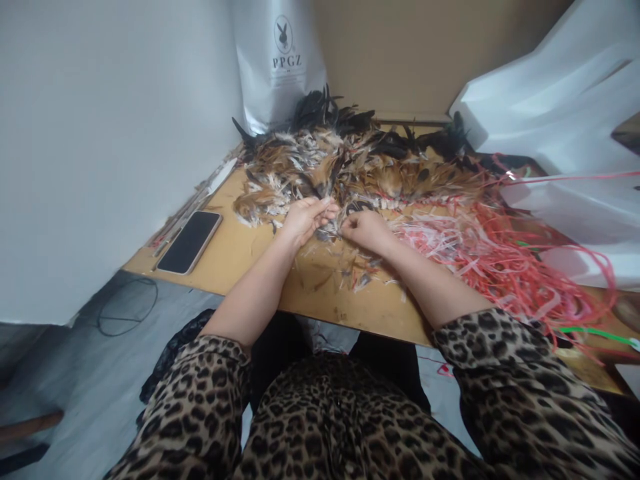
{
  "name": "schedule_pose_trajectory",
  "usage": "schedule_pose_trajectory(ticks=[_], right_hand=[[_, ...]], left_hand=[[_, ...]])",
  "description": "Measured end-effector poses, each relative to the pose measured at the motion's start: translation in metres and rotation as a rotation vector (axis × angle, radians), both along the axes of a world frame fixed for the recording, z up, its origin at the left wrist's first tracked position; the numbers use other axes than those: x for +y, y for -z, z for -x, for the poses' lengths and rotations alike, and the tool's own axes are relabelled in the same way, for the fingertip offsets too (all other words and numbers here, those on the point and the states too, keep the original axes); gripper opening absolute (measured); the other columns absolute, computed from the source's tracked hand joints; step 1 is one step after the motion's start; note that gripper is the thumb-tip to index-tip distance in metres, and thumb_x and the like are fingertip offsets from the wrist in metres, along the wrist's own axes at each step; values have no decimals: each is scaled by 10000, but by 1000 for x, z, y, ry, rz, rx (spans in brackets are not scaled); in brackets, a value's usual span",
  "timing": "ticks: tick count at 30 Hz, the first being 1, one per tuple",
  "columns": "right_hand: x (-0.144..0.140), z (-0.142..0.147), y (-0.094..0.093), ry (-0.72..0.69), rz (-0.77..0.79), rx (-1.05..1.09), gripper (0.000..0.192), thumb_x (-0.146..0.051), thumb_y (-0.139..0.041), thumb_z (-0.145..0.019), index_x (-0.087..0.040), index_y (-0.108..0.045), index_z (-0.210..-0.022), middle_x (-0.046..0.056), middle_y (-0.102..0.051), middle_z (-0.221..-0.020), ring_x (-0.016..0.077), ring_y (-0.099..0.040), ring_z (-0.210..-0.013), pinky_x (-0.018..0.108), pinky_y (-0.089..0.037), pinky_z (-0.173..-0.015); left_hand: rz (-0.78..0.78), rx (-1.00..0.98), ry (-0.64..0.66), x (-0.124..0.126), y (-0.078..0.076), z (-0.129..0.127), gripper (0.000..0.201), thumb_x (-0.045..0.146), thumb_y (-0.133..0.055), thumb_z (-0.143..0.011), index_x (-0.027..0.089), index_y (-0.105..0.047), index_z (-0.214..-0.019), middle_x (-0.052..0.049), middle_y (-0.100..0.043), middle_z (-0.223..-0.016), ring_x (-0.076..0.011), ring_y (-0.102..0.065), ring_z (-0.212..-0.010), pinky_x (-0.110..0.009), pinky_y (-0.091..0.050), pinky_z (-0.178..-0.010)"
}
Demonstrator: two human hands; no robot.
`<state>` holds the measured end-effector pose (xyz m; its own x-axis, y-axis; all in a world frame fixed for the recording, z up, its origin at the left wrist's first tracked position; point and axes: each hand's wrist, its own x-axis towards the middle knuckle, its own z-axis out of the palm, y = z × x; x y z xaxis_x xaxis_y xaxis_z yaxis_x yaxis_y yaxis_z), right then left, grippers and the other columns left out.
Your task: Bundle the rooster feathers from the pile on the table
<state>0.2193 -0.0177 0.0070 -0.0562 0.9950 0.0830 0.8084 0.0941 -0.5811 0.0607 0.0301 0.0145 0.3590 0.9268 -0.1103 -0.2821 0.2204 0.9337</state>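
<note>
Feathers heaped along the back of the worktop (240,257), within reach.
Pink strips (480,250) lie right (phone (189,242) set aside left); left hand (306,220) and right hand (365,230) pinch small feathers (331,230) pulled from the feather pile (345,170).

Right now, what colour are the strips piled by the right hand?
Mostly pink-red strips, some white mixed in, beside the right hand; seen in the head view.

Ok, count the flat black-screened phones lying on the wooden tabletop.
1. A single flat black-screened phone lies near the left edge of the wooden tabletop, left of the left hand and apart from the brown feather pile. Others could be hidden under the feathers.
</note>
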Motion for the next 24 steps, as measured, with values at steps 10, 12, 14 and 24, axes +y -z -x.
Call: schedule_pose_trajectory(ticks=[10, 12, 14, 24], right_hand=[[-3, 1, -12, 53, 68, -137, 144, -225, -552, -631, -159, -679, -651, 48, -650, -634, 135, -537, -574, 233, -362, -548], [-1, -4, -12, 56, 111, 86, 132, -215, -562, -610, -146, -669, -642, 14, -607, -560, 105, -486, -506, 219, -346, -504], [1, -9, -12, 91, 161, 347, 129, -215, -575, -594, -135, -659, -650, -16, -547, -488, 79, -419, -442, 207, -311, -451], [6, -2, -12, 193, 48, 1084, 222, -306, -679, -550, -133, -619, -675, -41, -518, -501, 40, -355, -417, 188, -249, -412]], left_hand=[[35, -15, 4, -2, -2, -1, 148, 228, -650, -742, 88, -605, -760, -45, -675, -716, -28, -576, -530, -107, -407, -464], [41, -46, 10, -1, -2, 0, 136, 217, -646, -745, 88, -607, -763, -45, -674, -713, -29, -577, -531, -105, -408, -459], [64, -58, 13, -1, -2, 0, 126, 208, -641, -749, 88, -611, -769, -47, -674, -717, -28, -578, -531, -102, -409, -456], [155, -57, 167, -7, 1, -3, 99, 151, -635, -748, 60, -632, -789, -83, -686, -766, -43, -606, -565, -98, -438, -470]])
